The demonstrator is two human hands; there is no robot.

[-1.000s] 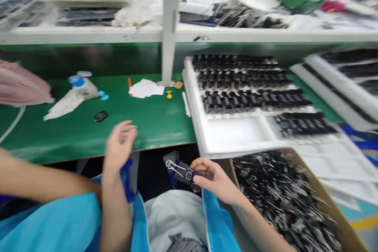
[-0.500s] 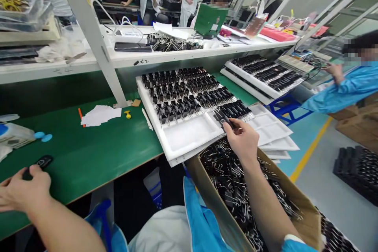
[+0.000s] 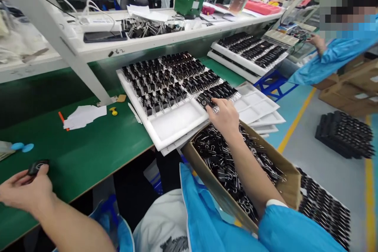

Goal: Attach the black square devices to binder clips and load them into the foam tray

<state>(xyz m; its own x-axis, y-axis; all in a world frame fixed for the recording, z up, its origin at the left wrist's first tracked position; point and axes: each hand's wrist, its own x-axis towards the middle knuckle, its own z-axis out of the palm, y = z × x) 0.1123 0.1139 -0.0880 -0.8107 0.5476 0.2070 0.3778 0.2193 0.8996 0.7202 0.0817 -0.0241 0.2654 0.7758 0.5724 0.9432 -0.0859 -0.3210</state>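
Note:
My left hand, at the left over the green bench, is closed on a small black fob-like piece with a rounded end. My right hand grips a similar black piece, which bears a round mark, at the near end of a row in the white tray. Rows of black pieces with binder clips fill most of that tray, and one front compartment is bare. Under my right forearm stands a cardboard box heaped with loose binder clips.
More filled trays stand at the back right, beside stacked white trays. A paper sheet, an orange pen and a yellow knob lie on the green bench. A co-worker's blue sleeve is at the right.
The view has turned right and down, so the bench and tray sit further left and higher in it. Both hands keep their black pieces; the right one stays at the tray.

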